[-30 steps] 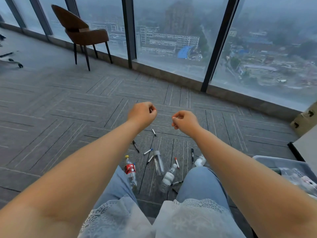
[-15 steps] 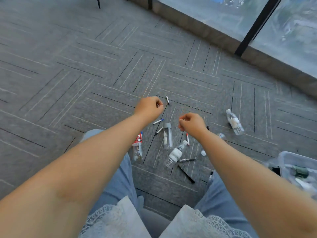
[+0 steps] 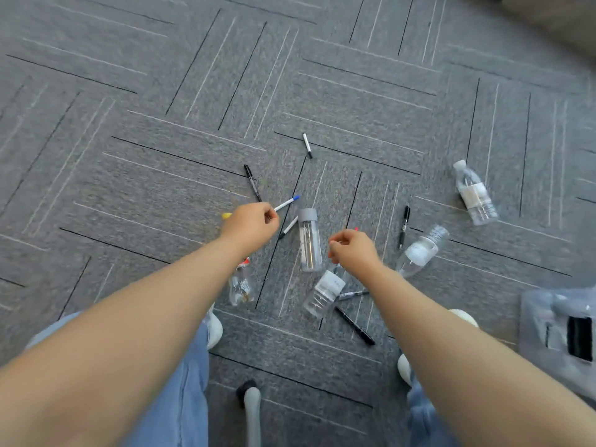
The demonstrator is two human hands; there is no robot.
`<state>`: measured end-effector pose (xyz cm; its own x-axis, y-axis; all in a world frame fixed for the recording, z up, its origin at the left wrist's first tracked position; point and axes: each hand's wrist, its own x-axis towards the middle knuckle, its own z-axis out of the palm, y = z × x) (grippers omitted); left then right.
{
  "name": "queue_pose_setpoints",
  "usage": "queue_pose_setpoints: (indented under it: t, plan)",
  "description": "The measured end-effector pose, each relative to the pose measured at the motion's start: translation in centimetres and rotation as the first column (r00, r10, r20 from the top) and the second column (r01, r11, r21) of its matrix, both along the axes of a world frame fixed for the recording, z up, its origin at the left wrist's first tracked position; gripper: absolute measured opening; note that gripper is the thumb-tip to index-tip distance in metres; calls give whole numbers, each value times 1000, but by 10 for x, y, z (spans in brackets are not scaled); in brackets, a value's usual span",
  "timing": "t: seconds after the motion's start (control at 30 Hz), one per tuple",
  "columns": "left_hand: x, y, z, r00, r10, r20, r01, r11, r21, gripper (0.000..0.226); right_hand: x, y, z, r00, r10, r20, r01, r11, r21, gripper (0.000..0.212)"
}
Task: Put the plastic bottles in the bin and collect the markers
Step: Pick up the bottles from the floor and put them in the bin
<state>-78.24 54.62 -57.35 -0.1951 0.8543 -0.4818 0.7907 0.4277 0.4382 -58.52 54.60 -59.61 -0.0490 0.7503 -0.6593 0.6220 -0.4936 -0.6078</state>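
Nearest, at the bottom of the frame: two knees in blue jeans, white shoes, and a grey-white chair leg between them. Lower right edge: the translucent bin, with blurred contents. Mid-frame, held above the floor: left hand and right hand, each with fingers curled into a loose fist and nothing visible in either. Beneath and around them, all lying flat: red-labelled bottle, partly hidden by the left forearm; white-labelled bottle just below the right hand; grey-capped bottle between the hands; clear bottle to the right. Scattered among these: black marker, blue-capped marker, black pen, second black pen. Farther off: a white marker at centre and a lone bottle at right, well apart from the bin. Judged status: collecting is not yet begun; the next move calls for uncurling a hand, lowering it onto a bottle and carrying that to the bin. Surface: grey carpet tiled in a striped pattern; a blurred darker band occupies the upper right corner.
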Motion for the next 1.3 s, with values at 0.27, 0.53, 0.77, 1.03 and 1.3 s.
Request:
queue_pose_setpoints:
  t: [0.27,0.53,0.77,1.03,1.3]
  plan:
    - [-10,4,-85,999,29,-25,-32,992,-126,13,0,-11,-97,973,-125,194,151,981,-124,18]
    - [-13,7,-114,994,112,-16,-113,993,-37,12,-3,-47,-173,930,-201,307,322,849,-420,77]
    - [-13,-1,-130,984,176,20,-174,981,-82,12,-17,-47,-201,851,-390,352,516,746,-422,81]
    - [-5,-4,-129,986,152,73,-142,982,-122,10,-12,-30,-197,702,-636,321,709,584,-394,82]
    - [-9,-23,-170,983,106,-148,-150,933,-327,51,-13,10,-179,620,-782,62,784,619,-37,68]
